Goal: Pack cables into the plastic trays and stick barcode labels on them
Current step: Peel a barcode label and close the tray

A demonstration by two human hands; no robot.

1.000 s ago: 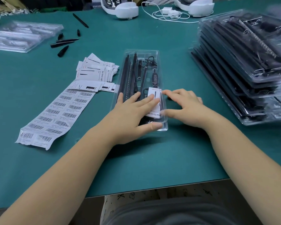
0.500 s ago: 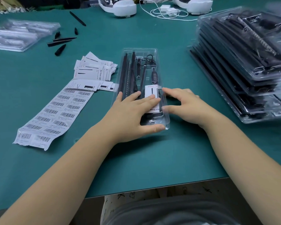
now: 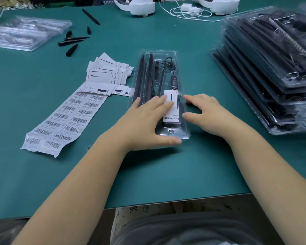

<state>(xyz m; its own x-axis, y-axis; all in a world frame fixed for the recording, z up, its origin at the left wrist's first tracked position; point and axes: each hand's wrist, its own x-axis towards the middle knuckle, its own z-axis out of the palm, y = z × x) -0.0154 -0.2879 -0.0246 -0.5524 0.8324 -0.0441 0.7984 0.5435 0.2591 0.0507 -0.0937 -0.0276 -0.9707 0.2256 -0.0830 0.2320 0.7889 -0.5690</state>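
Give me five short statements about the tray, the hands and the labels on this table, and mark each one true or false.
1. The left hand lies flat on the middle tray. True.
2. The right hand holds a barcode label. False: it holds nothing and rests at the tray's right edge.
3. The barcode sheet lies left of the tray. True.
4. The stack of packed trays stands on the left. False: it stands on the right.
5. The middle tray is empty. False: it holds black rods, a cable and a white card.
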